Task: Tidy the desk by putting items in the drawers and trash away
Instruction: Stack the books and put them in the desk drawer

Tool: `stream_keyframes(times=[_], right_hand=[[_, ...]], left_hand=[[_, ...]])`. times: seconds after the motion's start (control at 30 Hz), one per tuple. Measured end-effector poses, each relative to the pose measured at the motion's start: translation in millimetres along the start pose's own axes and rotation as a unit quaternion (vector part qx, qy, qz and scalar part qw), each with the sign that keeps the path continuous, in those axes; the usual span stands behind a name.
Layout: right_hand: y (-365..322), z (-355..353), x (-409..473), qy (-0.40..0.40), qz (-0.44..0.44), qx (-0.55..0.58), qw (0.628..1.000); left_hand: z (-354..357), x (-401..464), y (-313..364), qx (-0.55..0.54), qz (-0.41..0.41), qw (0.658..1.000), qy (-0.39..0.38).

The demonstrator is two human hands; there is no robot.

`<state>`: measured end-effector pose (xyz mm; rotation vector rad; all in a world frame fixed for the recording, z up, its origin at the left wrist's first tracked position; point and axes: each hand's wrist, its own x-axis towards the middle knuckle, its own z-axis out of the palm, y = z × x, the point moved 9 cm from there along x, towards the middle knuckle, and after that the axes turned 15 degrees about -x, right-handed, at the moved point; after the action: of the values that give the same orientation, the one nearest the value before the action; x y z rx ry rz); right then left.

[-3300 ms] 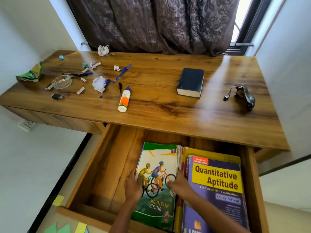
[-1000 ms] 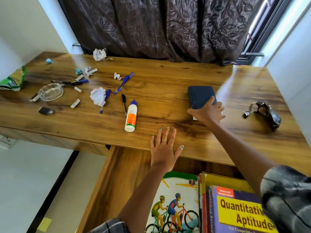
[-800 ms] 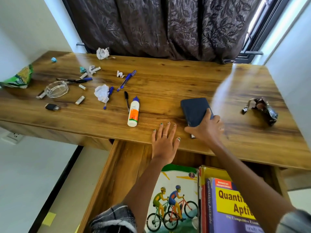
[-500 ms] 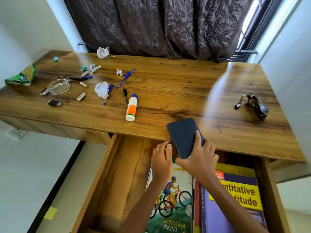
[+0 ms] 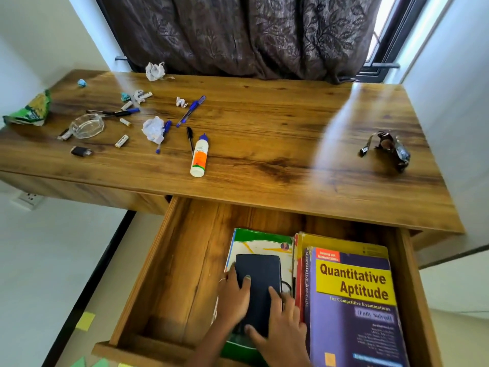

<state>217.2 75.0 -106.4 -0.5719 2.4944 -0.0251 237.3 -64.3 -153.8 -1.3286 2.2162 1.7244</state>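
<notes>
The dark blue book lies flat on the green-edged cycling book inside the open wooden drawer. My left hand presses on its left edge, thumb on the cover. My right hand holds its near right corner, fingers on the cover. A purple and yellow "Quantitative Aptitude" book fills the drawer's right side. On the desk lie a glue bottle, blue pens, a black pen and crumpled paper.
At the desk's left are a glass ashtray, small batteries, a black lighter and a green snack bag. A crushed dark wrapper lies at the right. More crumpled paper sits by the curtain. The drawer's left half is bare wood.
My right hand slid the dark blue book off the desk and both hands lowered it into the drawer, onto the cycling book. My left hand left the desk edge.
</notes>
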Motion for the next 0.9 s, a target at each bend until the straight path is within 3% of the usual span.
stream_keyframes(times=[0.2, 0.4, 0.53, 0.7, 0.9], right_hand=[[9, -54, 42, 0.131, -0.056, 0.068, 0.987], [1, -54, 83, 0.004, -0.17, 0.005, 0.985], [9, -53, 74, -0.008, -0.189, -0.049, 0.981], [13, -42, 57, -0.005, -0.212, -0.133, 0.968], [15, -46, 58, -0.017, -0.219, -0.103, 0.97]], left_hand=[[-5, -2, 9, -0.053, -0.006, 0.998, -0.024], [-5, -9, 16, -0.08, 0.0, 0.994, -0.071], [4, -30, 8, -0.06, -0.014, 0.991, -0.121], [6, -49, -4, -0.022, -0.008, 0.992, -0.125], [5, -52, -9, 0.019, -0.013, 0.995, -0.1]])
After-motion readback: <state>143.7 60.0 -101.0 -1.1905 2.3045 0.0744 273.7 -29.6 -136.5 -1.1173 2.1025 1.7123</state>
